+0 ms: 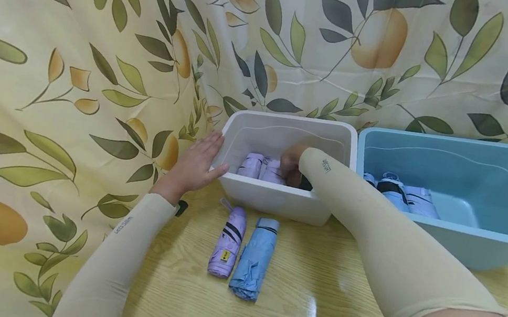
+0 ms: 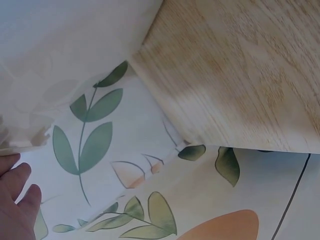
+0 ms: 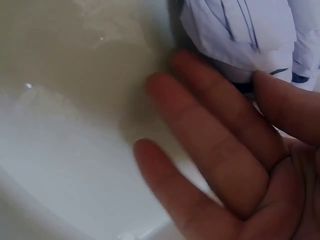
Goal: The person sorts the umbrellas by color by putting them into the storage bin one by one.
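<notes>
Inside the white bin (image 1: 273, 198), my right hand (image 1: 293, 160) is beside folded lilac umbrellas (image 1: 250, 165). The right wrist view shows its fingers (image 3: 210, 145) loosely extended, with thumb and index fingertips right at the end of one lilac umbrella (image 3: 245, 35). My left hand (image 1: 198, 165) rests spread on the bin's left rim, thumb over the front corner. Its fingertips also show at the left edge of the left wrist view. In front of the bin, a lilac folded umbrella (image 1: 228, 240) with black stripes lies next to a blue folded umbrella (image 1: 255, 259).
To the right, close beside the white bin, stands a blue bin (image 1: 476, 244) with several blue folded umbrellas (image 1: 392, 191) at its left end. Both stand on a wood-grain tabletop (image 1: 295, 285). A leaf-patterned curtain (image 1: 297, 42) hangs behind and along the left.
</notes>
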A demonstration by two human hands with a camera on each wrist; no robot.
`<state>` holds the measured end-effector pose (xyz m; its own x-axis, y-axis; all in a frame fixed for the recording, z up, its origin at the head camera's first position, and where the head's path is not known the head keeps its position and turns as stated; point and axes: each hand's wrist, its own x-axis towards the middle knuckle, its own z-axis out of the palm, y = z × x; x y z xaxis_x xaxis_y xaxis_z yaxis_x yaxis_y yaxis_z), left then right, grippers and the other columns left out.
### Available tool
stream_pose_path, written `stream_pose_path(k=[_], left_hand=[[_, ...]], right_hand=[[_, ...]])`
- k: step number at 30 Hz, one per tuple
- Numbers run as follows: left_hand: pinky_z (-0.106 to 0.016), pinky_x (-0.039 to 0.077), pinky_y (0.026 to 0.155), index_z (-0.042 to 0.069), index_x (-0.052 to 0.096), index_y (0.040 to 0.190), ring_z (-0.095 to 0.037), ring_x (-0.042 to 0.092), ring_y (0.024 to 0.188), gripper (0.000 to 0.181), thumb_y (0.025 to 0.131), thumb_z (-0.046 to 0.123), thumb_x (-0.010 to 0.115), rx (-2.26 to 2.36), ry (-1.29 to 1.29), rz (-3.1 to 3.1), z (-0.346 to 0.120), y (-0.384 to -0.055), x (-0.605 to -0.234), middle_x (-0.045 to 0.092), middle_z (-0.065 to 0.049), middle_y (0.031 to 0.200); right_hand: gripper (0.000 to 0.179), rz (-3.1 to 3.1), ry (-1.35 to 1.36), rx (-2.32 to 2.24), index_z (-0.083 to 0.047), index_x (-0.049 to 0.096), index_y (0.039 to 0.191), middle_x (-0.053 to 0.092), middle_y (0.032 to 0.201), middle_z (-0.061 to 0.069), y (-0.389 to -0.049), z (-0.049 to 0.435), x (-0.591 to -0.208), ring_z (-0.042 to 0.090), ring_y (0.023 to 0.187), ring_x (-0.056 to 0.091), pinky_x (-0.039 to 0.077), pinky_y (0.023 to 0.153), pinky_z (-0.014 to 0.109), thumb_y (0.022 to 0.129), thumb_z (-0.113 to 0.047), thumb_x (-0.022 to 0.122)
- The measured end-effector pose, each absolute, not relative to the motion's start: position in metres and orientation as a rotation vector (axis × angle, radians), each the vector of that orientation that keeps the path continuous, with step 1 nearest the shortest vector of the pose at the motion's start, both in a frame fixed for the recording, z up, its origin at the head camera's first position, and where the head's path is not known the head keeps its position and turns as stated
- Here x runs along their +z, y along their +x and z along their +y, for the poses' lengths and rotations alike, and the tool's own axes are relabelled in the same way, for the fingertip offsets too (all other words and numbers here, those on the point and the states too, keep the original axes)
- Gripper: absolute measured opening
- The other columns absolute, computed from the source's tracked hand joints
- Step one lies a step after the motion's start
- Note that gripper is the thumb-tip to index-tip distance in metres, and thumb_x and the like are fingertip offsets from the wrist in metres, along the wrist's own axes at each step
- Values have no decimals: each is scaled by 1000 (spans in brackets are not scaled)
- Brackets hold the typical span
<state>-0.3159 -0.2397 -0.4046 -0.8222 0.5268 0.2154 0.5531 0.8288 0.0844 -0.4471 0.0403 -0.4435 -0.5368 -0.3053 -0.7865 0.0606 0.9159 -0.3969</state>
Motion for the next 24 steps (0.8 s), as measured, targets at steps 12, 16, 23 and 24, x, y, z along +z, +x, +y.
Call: stream_pose_path(k=[12, 16, 23, 24], left_hand=[[-49, 17, 115, -5, 25, 151, -33, 18, 145, 95, 94, 70, 17, -209, -849, -2796, -240, -318, -408, 24, -20, 157], [-48, 16, 116, -5, 26, 151, -30, 16, 146, 93, 95, 69, 20, -223, -850, -2798, -237, -318, -407, 24, -19, 157], [-46, 14, 116, -7, 26, 150, -29, 15, 146, 88, 97, 64, 26, -262, -854, -2817, -238, -318, -406, 23, -20, 157], [-46, 14, 117, -7, 26, 150, -29, 15, 146, 88, 97, 63, 27, -273, -854, -2813, -239, -318, -405, 23, -20, 157]], right_hand=[[29, 2050, -234, -463, 8, 69, 100, 72, 93, 19, -451, 45, -447, 27, 86, 71, 57, 77, 35, 99, -17, 55], [34, 2026, -289, -468, 9, 64, 115, 70, 103, 20, -447, 51, -428, 28, 94, 70, 55, 84, 36, 100, -19, 53], [51, 1976, -198, -711, 11, 39, 140, 57, 130, 24, -446, 65, -394, 32, 115, 60, 46, 97, 45, 104, -24, 43], [51, 1956, -194, -750, 10, 37, 142, 54, 134, 25, -446, 67, -389, 33, 118, 58, 46, 98, 46, 104, -23, 42]])
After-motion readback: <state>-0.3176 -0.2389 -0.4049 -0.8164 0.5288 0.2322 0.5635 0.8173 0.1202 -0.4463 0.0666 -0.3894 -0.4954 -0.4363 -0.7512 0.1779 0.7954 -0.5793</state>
